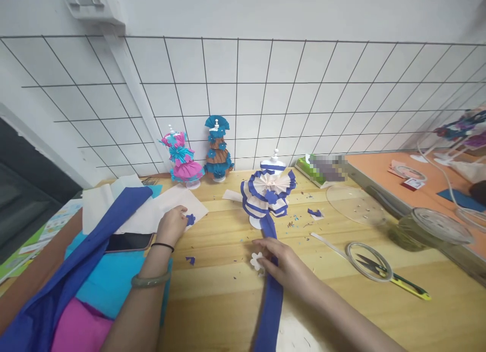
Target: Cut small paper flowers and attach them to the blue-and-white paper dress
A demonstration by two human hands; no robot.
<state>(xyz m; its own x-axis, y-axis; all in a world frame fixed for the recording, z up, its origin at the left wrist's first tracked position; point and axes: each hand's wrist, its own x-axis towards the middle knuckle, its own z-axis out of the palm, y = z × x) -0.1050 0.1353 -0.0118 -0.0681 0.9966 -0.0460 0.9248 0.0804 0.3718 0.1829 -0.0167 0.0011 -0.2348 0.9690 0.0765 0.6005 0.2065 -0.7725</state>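
Observation:
A small white paper flower (257, 261) is pinched between the thumb and fingers of my right hand (279, 258), just over a long blue crepe paper strip (270, 306). At the left, my left hand (172, 226) has its fingers curled together at a blue paper flower (190, 220), above a pale paper sheet (161, 210); its thumb is mostly hidden. Beyond my right hand stands a miniature dress form (274, 165) in a pleated pale-and-blue paper dress (266, 192). The strip's far end meets the base of this form.
Two more dressed forms, pink-and-turquoise (185, 164) and teal-and-brown (217, 152), stand by the tiled wall. Crepe sheets (110, 276) and a phone (128, 242) lie left. At right are a tape roll (351, 250), yellow-handled snips (410, 286), a clear disc (353, 205) and paper scraps.

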